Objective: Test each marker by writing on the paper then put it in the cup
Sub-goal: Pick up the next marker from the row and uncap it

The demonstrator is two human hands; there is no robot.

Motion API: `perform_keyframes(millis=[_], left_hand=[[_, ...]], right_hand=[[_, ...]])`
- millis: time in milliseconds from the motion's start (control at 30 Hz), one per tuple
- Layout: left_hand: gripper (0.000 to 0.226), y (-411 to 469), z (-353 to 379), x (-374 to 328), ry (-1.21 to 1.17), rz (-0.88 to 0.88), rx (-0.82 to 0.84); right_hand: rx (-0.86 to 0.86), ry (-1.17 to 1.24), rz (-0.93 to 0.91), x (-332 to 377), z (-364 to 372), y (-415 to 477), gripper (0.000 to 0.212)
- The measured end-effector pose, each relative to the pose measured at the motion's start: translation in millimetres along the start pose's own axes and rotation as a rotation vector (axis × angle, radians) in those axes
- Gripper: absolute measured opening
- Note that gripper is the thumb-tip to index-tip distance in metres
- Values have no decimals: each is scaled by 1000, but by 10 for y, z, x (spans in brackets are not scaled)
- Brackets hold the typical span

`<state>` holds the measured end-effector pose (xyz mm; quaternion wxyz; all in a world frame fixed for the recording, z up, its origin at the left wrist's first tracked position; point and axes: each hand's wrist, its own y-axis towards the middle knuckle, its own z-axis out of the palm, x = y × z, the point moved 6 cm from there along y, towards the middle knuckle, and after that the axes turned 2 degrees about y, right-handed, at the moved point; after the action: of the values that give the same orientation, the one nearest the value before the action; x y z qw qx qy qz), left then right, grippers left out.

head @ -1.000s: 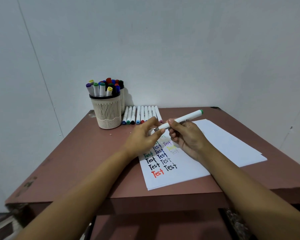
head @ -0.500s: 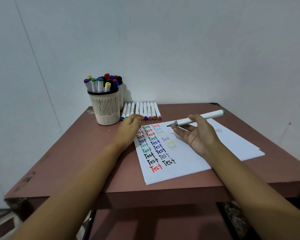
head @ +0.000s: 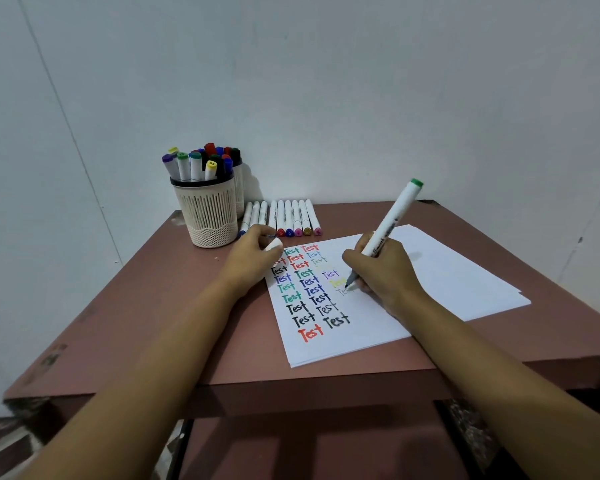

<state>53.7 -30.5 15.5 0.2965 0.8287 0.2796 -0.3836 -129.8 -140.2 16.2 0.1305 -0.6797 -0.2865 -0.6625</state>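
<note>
"Nine markers (head: 288, 218), by my count, lie in a row on the table (head: 153, 306) untested. The cup (head: 208, 216) beside them at the back left is already crowded."

"And the one being tested?"

"It's a white marker (head: 392, 223) with a green end. My right hand (head: 385, 271) holds it in a writing grip, fingers wrapped low on the barrel. The tip is down at the paper (head: 447, 271), in the third column at a faint grey 'Test'. I can't tell if it actually touches."

"What worries you?"

"Mostly that spot. If I write over the grey word, the new mark would be hard to read. The heel of my right hand also rests on the sheet beside that column, so I'd guess fresh ink could smear under it."

"And your left?"

"My left hand (head: 253, 261) is curled around the white cap (head: 274, 244), with its knuckles on the paper's top left corner. That hardly pins the sheet, so a firm stroke might slide it. If the cap slips, it could roll off the table. Then the marker would go into the cup open."

"The arms?"

"Both forearms reach straight forward over the near edge, with the right wrist bent inward."
</note>
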Motion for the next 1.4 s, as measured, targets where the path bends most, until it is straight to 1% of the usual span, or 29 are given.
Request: perform_keyframes(millis=[133, 300, 467, 600, 767, 967, 1067, 1200, 1267, 1400], left_hand=[[26, -18, -8, -30, -2, 6, -6], [21, -40, -11, -66, -6, 19, -14], [21, -31, -9, -63, 11, 26, -1], [13, -32, 7, -65, 2, 33, 16], [16, -29, 12, -57, 7, 36, 26], [16, -29, 10, -60, 16, 41, 32], [17, -27, 6, -57, 26, 41, 29], [17, -23, 9, -60, 31, 42, 33], [18, -22, 8, -62, 38, 44, 34], [18, -20, 11, -57, 42, 45, 37]], right_hand=[[6, -101, -19, 6, 20, -24, 33], [36, -98, -27, 27, 41, -51, 33], [59, -120, -35, 31, 51, -56, 32], [22, -146, -58, 34, 44, -43, 35], [37, -64, -34, 12, 31, -33, 36], [86, -142, -45, 54, 92, -61, 39], [80, -77, -16, 58, 71, -56, 35], [-11, 139, 32, 34, -30, -17, 29], [-28, 96, 36, 10, -37, -8, 31], [-30, -124, -31, 18, 11, -36, 33]])
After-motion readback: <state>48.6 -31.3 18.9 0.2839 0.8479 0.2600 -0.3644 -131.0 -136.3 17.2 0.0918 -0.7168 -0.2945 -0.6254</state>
